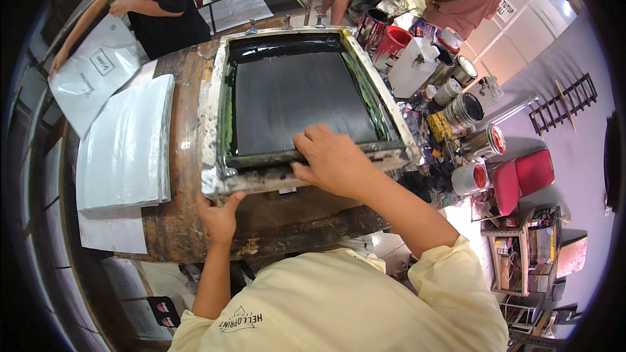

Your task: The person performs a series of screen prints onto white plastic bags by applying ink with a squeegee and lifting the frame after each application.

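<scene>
- the screen frame (217, 98) is being supported over the brown tabletop (184, 137), in the middle of the scene, just to the far side of both hands; whether its near edge is being lifted cannot be told.
- a dark bar (267, 159), seemingly a squeegee, is being gripped by the right hand (326, 160), with fingers being curled over its far side and the thumb being set on its near side.
- the bar's long axis is being laid from left to right, nearly parallel to the frame's near rail, and the dark mesh (293, 101) is being stretched away from it toward the far side; by judgement, any stroke is being governed by this crossing of bar and mesh.
- the right hand is being placed nearest to the bar, right on it, while the left hand (218, 218) is being held at the frame's near left corner, thumb being spread wide from the fingers; how firmly the corner is being gripped cannot be told.
- the frame's far rail is being met by metal clamps (287, 23).
- a stack of white sheets (124, 150) is being supported on the tabletop, left of the frame.
- farther left, a white bag (98, 72) is being held by a co-worker (153, 6).
</scene>
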A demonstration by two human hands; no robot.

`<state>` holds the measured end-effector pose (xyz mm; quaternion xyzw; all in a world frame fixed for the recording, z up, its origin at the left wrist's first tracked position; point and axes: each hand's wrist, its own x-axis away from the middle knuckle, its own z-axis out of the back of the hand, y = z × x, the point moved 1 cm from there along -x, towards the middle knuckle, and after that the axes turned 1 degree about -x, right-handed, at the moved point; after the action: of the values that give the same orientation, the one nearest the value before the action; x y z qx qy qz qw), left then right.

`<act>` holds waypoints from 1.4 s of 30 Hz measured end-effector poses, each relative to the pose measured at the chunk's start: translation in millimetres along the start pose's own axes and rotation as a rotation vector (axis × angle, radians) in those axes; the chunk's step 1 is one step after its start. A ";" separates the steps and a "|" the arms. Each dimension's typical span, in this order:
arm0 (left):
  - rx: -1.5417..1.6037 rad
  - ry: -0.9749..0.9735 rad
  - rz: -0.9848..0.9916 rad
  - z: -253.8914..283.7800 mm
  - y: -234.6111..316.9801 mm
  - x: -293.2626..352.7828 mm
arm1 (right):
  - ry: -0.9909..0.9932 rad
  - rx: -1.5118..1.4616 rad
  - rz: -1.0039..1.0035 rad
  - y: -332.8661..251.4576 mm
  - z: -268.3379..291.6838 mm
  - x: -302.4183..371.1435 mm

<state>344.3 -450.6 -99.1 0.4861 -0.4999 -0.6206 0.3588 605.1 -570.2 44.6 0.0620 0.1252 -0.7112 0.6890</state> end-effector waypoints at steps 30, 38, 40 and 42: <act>-0.530 -0.123 -0.183 -80.0 59.1 -58.1 | 0.421 0.033 0.017 34.0 170.9 -149.8; -0.240 0.150 0.104 -5.8 58.8 -91.4 | 0.466 0.044 0.014 44.3 155.9 -145.1; -0.342 0.157 0.121 41.8 51.5 -118.4 | 0.480 0.037 0.009 44.3 153.2 -143.8; -0.381 0.144 0.090 93.5 44.7 -152.7 | 0.489 0.034 0.005 42.2 151.8 -142.0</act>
<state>293.8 -293.8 -15.9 0.4298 -0.3677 -0.6510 0.5063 665.9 -474.1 223.6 0.2439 0.2760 -0.6755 0.6387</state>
